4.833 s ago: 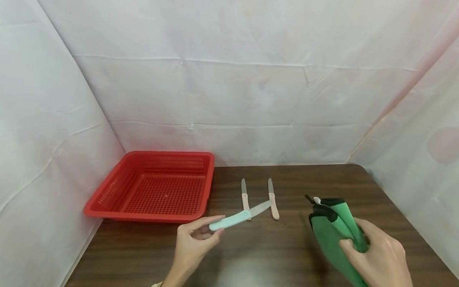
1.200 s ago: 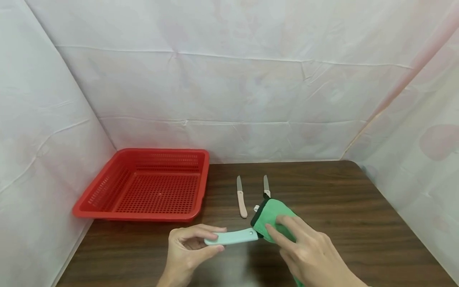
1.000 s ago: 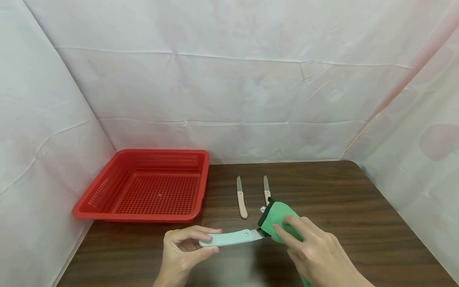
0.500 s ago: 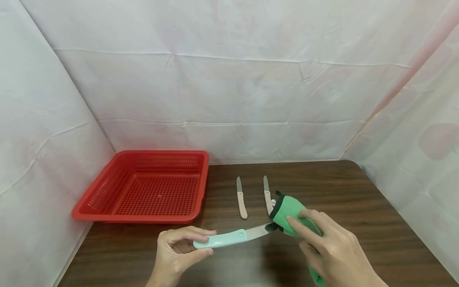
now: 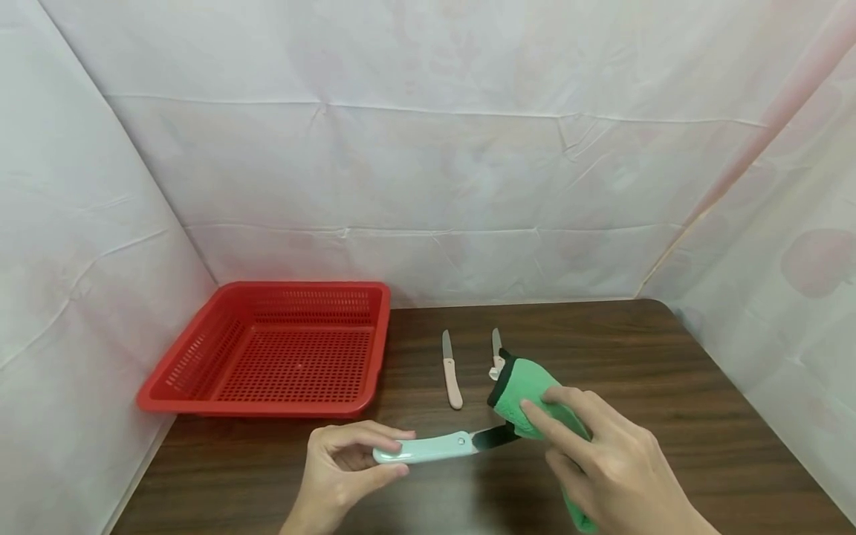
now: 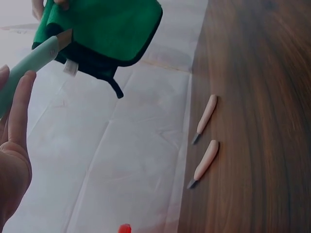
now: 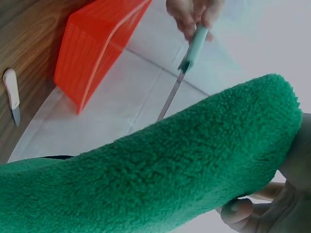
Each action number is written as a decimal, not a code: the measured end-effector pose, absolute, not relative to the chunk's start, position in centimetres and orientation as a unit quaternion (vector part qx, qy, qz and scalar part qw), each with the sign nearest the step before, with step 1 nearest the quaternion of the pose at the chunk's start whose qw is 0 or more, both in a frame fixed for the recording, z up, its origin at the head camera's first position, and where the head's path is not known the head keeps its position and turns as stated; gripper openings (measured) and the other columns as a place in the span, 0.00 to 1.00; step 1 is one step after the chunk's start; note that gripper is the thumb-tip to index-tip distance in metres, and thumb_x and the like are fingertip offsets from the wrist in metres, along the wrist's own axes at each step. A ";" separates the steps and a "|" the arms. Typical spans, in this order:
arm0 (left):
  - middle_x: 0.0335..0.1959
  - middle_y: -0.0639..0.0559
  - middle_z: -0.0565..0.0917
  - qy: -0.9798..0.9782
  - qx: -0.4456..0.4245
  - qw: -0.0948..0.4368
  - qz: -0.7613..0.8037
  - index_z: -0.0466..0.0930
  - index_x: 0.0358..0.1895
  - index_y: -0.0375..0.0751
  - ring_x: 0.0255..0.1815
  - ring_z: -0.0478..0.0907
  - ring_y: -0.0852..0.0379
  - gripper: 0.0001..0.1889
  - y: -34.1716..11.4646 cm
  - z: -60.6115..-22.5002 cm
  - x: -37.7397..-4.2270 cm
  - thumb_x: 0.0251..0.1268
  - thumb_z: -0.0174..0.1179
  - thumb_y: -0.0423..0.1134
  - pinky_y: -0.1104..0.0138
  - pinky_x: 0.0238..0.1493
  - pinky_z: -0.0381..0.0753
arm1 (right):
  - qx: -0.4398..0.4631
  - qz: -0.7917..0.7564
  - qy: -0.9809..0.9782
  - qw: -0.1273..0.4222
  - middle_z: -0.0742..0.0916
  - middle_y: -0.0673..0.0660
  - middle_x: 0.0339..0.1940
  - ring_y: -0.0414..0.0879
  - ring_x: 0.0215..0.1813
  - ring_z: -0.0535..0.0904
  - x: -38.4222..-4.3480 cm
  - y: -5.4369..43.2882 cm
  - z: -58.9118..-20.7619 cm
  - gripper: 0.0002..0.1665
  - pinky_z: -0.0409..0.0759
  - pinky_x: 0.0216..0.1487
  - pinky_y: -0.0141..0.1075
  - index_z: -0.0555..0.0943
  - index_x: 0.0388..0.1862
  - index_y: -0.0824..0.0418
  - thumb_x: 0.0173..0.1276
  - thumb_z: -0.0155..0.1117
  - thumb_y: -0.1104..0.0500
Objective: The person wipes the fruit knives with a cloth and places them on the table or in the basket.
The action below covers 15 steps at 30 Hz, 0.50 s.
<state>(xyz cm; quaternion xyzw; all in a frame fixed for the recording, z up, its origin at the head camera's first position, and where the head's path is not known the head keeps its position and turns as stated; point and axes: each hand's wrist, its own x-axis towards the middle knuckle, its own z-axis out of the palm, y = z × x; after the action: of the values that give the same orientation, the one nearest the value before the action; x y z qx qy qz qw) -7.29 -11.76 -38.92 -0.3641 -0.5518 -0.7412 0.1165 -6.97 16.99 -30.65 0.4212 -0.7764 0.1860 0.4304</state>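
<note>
My left hand [image 5: 344,464] pinches the pale mint handle of a folding knife [image 5: 428,448], its blade pointing right. The green cloth [image 5: 531,394], edged in black, is folded about the blade's tip end, so the tip is hidden. My right hand [image 5: 611,453] grips that cloth, fingers pressing from above. In the right wrist view the fluffy cloth [image 7: 184,160] fills the front, with the knife's thin blade [image 7: 171,97] running behind it. In the left wrist view the mint handle [image 6: 31,65] lies between thumb and fingers.
A red plastic basket [image 5: 261,407] stands at the left on the brown wood table [image 5: 602,334]. Two pink-handled knives lie near the middle: one knife [image 5: 452,383] in full view, the other knife [image 5: 497,343] partly behind the cloth. White sheeting [image 5: 428,163] surrounds the table's back and sides.
From holding the knife and cloth apart, the hands have come together and the cloth now wraps the blade. It slid out toward the tip, then slightly back left; the knife shifted a little right.
</note>
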 end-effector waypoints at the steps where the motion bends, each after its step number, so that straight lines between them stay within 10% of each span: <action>1: 0.39 0.32 0.84 -0.553 -0.364 0.116 -0.741 0.82 0.38 0.28 0.42 0.83 0.44 0.21 -11.7 -39.0 -7.3 0.38 0.60 0.07 0.63 0.27 0.84 | 0.424 0.185 -0.779 0.422 0.81 0.59 0.38 0.47 0.30 0.75 -6.9 16.9 -30.7 0.22 0.72 0.20 0.26 0.84 0.42 0.63 0.72 0.40 0.58; 15: 0.38 0.31 0.83 -0.538 -0.363 0.122 -0.751 0.82 0.36 0.27 0.41 0.84 0.44 0.21 -10.7 -39.0 -7.5 0.37 0.60 0.06 0.62 0.26 0.84 | 0.450 0.143 -0.804 0.361 0.80 0.56 0.38 0.47 0.34 0.74 -6.3 14.9 -32.2 0.24 0.77 0.21 0.31 0.83 0.41 0.58 0.71 0.36 0.60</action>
<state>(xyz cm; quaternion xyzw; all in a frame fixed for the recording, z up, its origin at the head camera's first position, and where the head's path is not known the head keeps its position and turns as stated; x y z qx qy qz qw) -7.49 -10.75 -39.01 -0.3632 -0.5378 -0.7510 0.1216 -6.31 14.91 -32.21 0.4498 -0.8043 0.1427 0.3611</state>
